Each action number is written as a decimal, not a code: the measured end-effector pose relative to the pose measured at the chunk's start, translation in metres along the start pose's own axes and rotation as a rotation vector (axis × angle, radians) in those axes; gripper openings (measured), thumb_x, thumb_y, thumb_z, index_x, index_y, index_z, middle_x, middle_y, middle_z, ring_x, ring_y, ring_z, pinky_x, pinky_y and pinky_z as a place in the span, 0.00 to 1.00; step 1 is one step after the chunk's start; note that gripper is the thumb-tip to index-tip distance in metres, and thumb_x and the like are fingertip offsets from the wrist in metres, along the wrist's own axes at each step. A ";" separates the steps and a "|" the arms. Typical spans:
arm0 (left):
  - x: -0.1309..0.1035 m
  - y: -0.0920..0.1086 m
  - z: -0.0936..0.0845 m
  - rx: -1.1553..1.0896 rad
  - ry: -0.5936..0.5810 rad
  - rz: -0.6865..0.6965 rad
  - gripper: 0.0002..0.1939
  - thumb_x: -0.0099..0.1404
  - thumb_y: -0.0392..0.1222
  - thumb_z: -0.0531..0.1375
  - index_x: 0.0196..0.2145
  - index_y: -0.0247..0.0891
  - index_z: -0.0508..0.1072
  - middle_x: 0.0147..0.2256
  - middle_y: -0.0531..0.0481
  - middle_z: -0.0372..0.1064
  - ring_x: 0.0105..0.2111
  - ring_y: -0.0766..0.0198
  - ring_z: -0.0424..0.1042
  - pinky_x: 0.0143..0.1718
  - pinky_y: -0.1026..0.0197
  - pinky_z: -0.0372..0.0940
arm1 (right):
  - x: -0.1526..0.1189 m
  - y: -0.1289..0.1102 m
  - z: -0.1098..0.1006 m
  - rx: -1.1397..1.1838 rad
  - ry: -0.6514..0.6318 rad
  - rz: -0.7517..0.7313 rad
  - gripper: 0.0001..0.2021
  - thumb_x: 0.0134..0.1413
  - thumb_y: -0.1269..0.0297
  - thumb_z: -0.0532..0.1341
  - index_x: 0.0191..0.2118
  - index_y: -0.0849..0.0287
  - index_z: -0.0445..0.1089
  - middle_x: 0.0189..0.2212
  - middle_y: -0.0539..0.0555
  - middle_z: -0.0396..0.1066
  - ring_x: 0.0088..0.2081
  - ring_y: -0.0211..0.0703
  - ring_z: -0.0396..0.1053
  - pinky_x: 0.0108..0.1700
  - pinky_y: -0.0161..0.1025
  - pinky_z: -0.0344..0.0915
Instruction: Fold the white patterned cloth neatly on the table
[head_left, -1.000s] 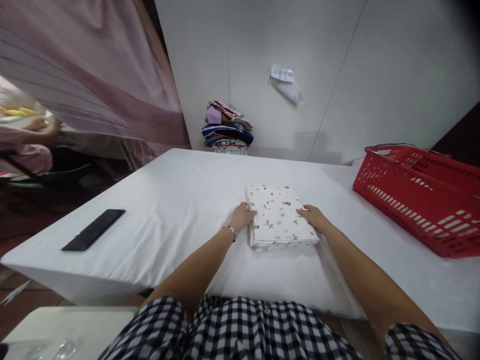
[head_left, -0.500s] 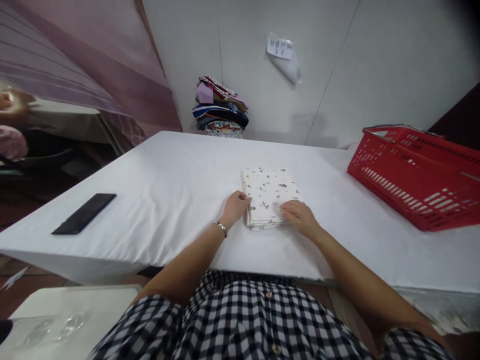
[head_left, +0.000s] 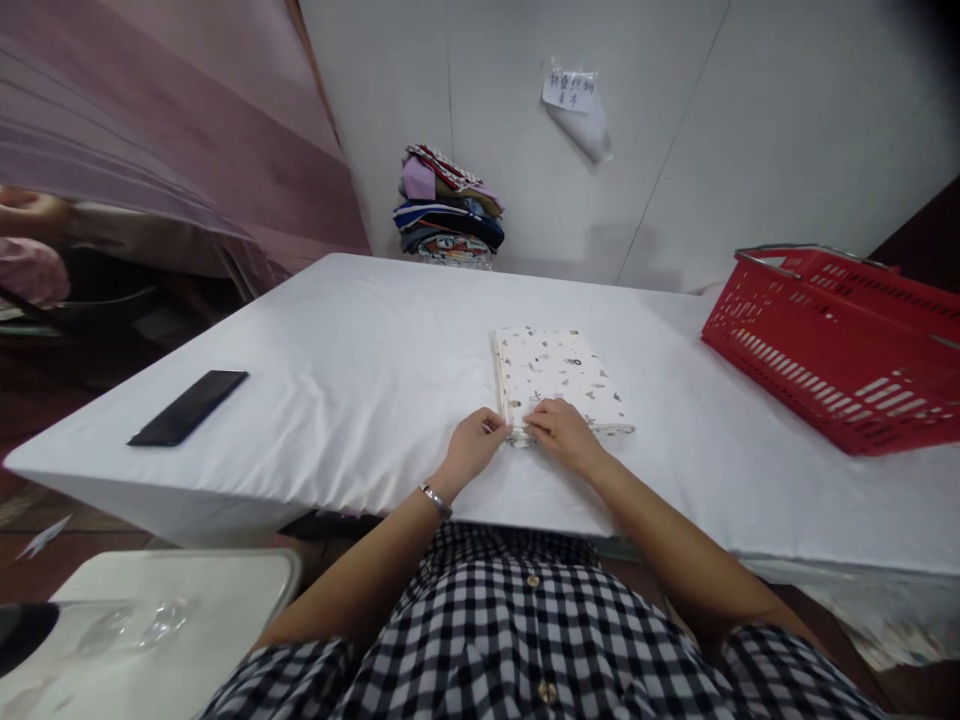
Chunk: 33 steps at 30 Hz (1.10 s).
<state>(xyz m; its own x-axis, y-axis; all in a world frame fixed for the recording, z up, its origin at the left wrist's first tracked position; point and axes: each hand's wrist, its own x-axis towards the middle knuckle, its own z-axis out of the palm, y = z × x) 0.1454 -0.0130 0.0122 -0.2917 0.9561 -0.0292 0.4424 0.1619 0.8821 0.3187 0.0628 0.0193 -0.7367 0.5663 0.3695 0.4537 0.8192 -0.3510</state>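
Observation:
A folded white cloth point(head_left: 551, 370) with a small scattered print lies flat in several layers on the white-covered table. At its near left corner my left hand point(head_left: 474, 445), with a silver bracelet at the wrist, pinches the edge between thumb and fingers. Close beside it, my right hand point(head_left: 564, 432) has its fingers drawn together on the cloth's near edge, and they partly hide that edge. The near right corner lies free of both hands, its layers showing.
A red plastic basket point(head_left: 832, 345) stands at the table's right. On the left lies a flat black object point(head_left: 189, 408). A stack of folded fabrics point(head_left: 451, 215) rises behind the table's far edge. A white stool point(head_left: 217, 620) is at lower left. Part of another person's arm point(head_left: 34, 215) shows far left.
My right hand has slid left along the cloth toward my left hand. My left hand has come nearer to me, to the near left corner. The cloth's near right part now looks spread wider.

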 end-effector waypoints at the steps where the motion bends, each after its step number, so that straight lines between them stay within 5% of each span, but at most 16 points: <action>1: -0.001 0.000 0.001 0.005 0.003 0.017 0.06 0.54 0.43 0.60 0.27 0.39 0.70 0.27 0.54 0.71 0.26 0.67 0.68 0.31 0.64 0.62 | 0.000 0.000 0.001 0.003 0.012 0.004 0.07 0.57 0.66 0.58 0.36 0.55 0.75 0.32 0.54 0.69 0.36 0.44 0.62 0.40 0.42 0.58; 12: -0.009 -0.004 0.005 0.099 0.006 0.080 0.09 0.54 0.44 0.62 0.32 0.39 0.69 0.30 0.53 0.70 0.30 0.65 0.68 0.34 0.62 0.62 | 0.001 -0.004 0.009 0.134 0.108 0.093 0.10 0.57 0.68 0.56 0.27 0.56 0.71 0.29 0.52 0.68 0.34 0.42 0.62 0.39 0.40 0.57; 23: -0.008 -0.008 0.009 0.125 0.038 0.119 0.07 0.56 0.43 0.61 0.32 0.40 0.70 0.31 0.53 0.70 0.30 0.65 0.68 0.35 0.62 0.62 | -0.005 -0.003 0.012 0.137 0.103 0.022 0.06 0.57 0.67 0.56 0.35 0.56 0.71 0.33 0.54 0.69 0.37 0.44 0.63 0.40 0.41 0.57; 33: -0.004 -0.009 0.014 0.081 0.022 0.089 0.06 0.56 0.44 0.60 0.29 0.40 0.71 0.29 0.53 0.71 0.30 0.65 0.68 0.33 0.63 0.62 | -0.005 -0.005 0.015 0.223 0.172 0.076 0.09 0.57 0.66 0.55 0.29 0.56 0.70 0.29 0.52 0.68 0.35 0.43 0.63 0.40 0.41 0.58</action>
<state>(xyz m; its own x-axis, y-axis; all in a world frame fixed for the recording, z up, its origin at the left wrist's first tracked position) 0.1544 -0.0154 -0.0019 -0.2664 0.9621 0.0589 0.5345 0.0966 0.8396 0.3119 0.0544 0.0062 -0.6000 0.6481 0.4689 0.3690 0.7443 -0.5566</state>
